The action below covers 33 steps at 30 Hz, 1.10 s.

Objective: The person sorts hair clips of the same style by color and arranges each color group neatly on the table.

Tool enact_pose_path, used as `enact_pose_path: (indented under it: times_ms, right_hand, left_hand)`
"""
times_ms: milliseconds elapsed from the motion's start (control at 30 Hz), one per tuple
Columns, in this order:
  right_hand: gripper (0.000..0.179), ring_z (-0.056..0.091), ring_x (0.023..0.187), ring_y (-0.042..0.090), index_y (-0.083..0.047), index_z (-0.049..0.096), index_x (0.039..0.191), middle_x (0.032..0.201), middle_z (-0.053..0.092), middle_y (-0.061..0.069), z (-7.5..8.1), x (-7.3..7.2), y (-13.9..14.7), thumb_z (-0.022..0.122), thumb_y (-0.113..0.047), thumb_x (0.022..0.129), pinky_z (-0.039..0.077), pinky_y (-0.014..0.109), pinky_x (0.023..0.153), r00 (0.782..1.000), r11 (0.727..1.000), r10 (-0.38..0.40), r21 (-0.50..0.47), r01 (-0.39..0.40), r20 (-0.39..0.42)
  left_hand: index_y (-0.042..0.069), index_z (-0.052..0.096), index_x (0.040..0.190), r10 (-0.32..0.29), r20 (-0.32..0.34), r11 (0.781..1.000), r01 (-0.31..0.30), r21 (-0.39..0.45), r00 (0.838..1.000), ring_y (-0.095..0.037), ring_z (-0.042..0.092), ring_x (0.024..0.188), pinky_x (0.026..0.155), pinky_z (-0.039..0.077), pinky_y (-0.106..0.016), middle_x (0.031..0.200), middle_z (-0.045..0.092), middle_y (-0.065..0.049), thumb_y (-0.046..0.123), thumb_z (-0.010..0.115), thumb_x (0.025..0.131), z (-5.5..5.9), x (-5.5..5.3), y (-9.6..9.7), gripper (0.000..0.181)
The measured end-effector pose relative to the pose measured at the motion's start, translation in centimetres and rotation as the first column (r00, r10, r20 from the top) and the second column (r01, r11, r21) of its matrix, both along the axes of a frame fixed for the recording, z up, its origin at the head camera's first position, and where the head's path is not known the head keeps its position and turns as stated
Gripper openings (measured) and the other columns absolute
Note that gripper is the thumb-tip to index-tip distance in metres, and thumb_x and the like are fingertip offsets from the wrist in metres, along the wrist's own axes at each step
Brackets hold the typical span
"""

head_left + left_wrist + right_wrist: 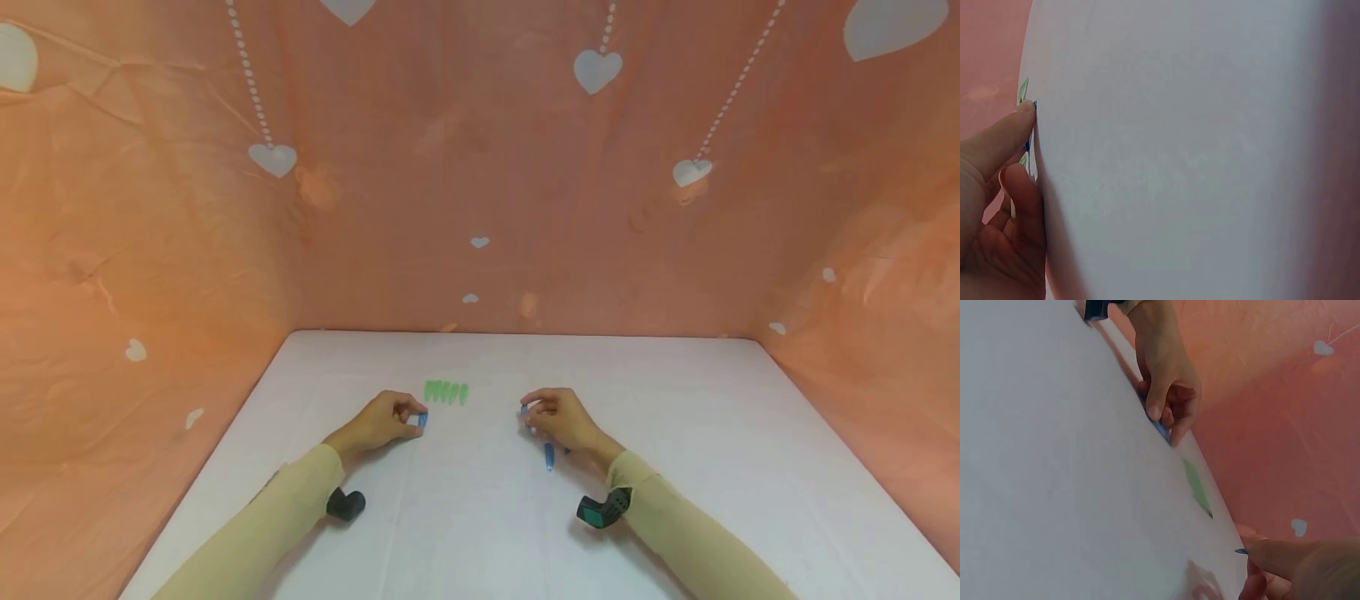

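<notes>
My left hand (pixel 384 418) pinches a small blue hair clip (pixel 423 420) between thumb and fingers, low over the white table. In the right wrist view, that clip (pixel 1160 429) lies close to the tabletop. My right hand (pixel 562 418) pinches another blue clip (pixel 524 410), mostly covered by the fingers; its pointed tip (pixel 1241 551) sticks out in the right wrist view. Several green clips (pixel 446 392) lie side by side in a row just beyond my left hand. Below my right hand lies a loose blue clip (pixel 549 457), with another dark blue bit partly hidden by the wrist.
The white tabletop (pixel 465 517) stretches between and around both arms. Orange-pink cloth with white hearts (pixel 597 72) hangs behind the table and along both sides. A dark wrist device (pixel 346 505) sits under the left sleeve, and another (pixel 603 509) under the right.
</notes>
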State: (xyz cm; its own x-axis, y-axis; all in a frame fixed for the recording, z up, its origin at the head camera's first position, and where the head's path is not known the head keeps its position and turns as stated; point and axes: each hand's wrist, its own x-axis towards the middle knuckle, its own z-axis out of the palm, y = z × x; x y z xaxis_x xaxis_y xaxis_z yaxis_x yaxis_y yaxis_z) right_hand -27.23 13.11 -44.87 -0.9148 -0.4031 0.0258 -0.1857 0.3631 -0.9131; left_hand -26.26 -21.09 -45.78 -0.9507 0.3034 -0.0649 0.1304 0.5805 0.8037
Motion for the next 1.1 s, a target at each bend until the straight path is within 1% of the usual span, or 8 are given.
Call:
enact_pose_path:
  times_ms: [67, 233, 400, 533, 633, 733, 933, 1100]
  right_hand:
    - [0.030, 0.056, 0.062, 0.011, 0.009, 0.064, 0.121, 0.081, 0.069, 0.010, 0.1, 0.1, -0.5, 0.067, -0.001, 0.093, 0.044, 0.020, 0.053, 1.000, 1.000, 0.007, -0.021, -0.007, 0.012]
    - [0.032, 0.057, 0.066, 0.010, 0.011, 0.063, 0.122, 0.083, 0.070, 0.017, 0.1, 0.1, -1.7, 0.067, -0.002, 0.092, 0.046, 0.021, 0.057, 0.998, 0.998, 0.051, -0.044, -0.052, -0.027]
    - [0.033, 0.055, 0.065, 0.011, 0.013, 0.062, 0.122, 0.083, 0.068, 0.020, -0.3, 0.1, -3.0, 0.065, 0.001, 0.092, 0.046, 0.021, 0.057, 0.995, 0.993, 0.088, -0.075, -0.090, -0.038]
    - [0.034, 0.053, 0.063, 0.011, 0.012, 0.062, 0.124, 0.081, 0.065, 0.014, -0.6, 0.2, -3.9, 0.062, 0.004, 0.091, 0.045, 0.021, 0.056, 0.993, 0.992, 0.108, -0.064, -0.111, -0.048]
    - [0.035, 0.051, 0.060, 0.010, 0.010, 0.062, 0.127, 0.081, 0.061, 0.006, -0.6, 0.4, -4.6, 0.060, 0.005, 0.092, 0.044, 0.021, 0.055, 0.993, 0.992, 0.115, -0.053, -0.116, -0.014]
    - [0.035, 0.048, 0.057, 0.009, 0.008, 0.062, 0.127, 0.081, 0.057, 0.002, -0.5, 0.6, -5.3, 0.058, 0.006, 0.093, 0.043, 0.021, 0.055, 0.992, 0.991, 0.125, -0.052, -0.124, 0.013]
    - [0.033, 0.047, 0.058, 0.009, 0.008, 0.062, 0.127, 0.081, 0.054, 0.001, -0.4, 0.7, -6.7, 0.057, 0.004, 0.095, 0.042, 0.021, 0.056, 0.988, 0.987, 0.143, -0.080, -0.138, 0.063]
    - [0.034, 0.051, 0.062, 0.010, 0.009, 0.060, 0.129, 0.082, 0.056, 0.002, -0.5, 0.6, -7.8, 0.057, 0.004, 0.095, 0.044, 0.021, 0.058, 0.982, 0.981, 0.181, -0.082, -0.176, 0.052]
  left_hand:
    - [-0.003, 0.071, 0.117, 0.000, 0.001, 1.000, 0.000, 0.001, 1.000, -0.014, 0.041, 0.071, 0.059, 0.035, -0.022, 0.077, 0.044, 0.000, 0.007, 0.077, 0.086, 0.0, 0.0, 0.1, 0.032]
    - [-0.003, 0.071, 0.117, -0.010, 0.001, 1.000, 0.010, 0.005, 1.000, -0.014, 0.041, 0.071, 0.058, 0.035, -0.021, 0.077, 0.044, 0.000, 0.006, 0.077, 0.087, 0.1, -0.1, 0.2, 0.032]
    - [-0.004, 0.070, 0.117, -0.010, 0.004, 1.000, 0.010, 0.004, 1.000, -0.015, 0.041, 0.071, 0.059, 0.035, -0.022, 0.077, 0.044, 0.000, 0.005, 0.077, 0.087, 0.2, 0.0, 0.2, 0.033]
    - [-0.003, 0.070, 0.118, -0.007, 0.011, 1.000, 0.007, 0.003, 1.000, -0.015, 0.041, 0.071, 0.059, 0.035, -0.022, 0.077, 0.044, 0.000, 0.006, 0.077, 0.087, 0.3, 0.0, 0.3, 0.033]
    - [-0.003, 0.071, 0.118, -0.003, 0.018, 1.000, 0.003, 0.003, 1.000, -0.015, 0.041, 0.072, 0.060, 0.035, -0.022, 0.077, 0.044, 0.000, 0.006, 0.077, 0.087, 0.3, -0.1, 0.4, 0.033]
    - [-0.003, 0.071, 0.118, -0.004, 0.018, 1.000, 0.004, 0.003, 1.000, -0.015, 0.041, 0.072, 0.060, 0.035, -0.021, 0.077, 0.044, 0.000, 0.005, 0.077, 0.087, 0.4, 0.0, 0.4, 0.033]
    - [-0.004, 0.070, 0.117, -0.009, 0.015, 1.000, 0.009, -0.001, 1.000, -0.013, 0.041, 0.069, 0.059, 0.035, -0.020, 0.077, 0.045, 0.001, 0.006, 0.077, 0.087, 0.4, 0.0, 0.2, 0.032]
    - [-0.006, 0.070, 0.117, -0.021, 0.001, 1.000, 0.021, 0.005, 1.000, -0.012, 0.041, 0.068, 0.058, 0.034, -0.020, 0.077, 0.045, 0.000, 0.005, 0.077, 0.087, 0.3, 0.0, 0.0, 0.033]
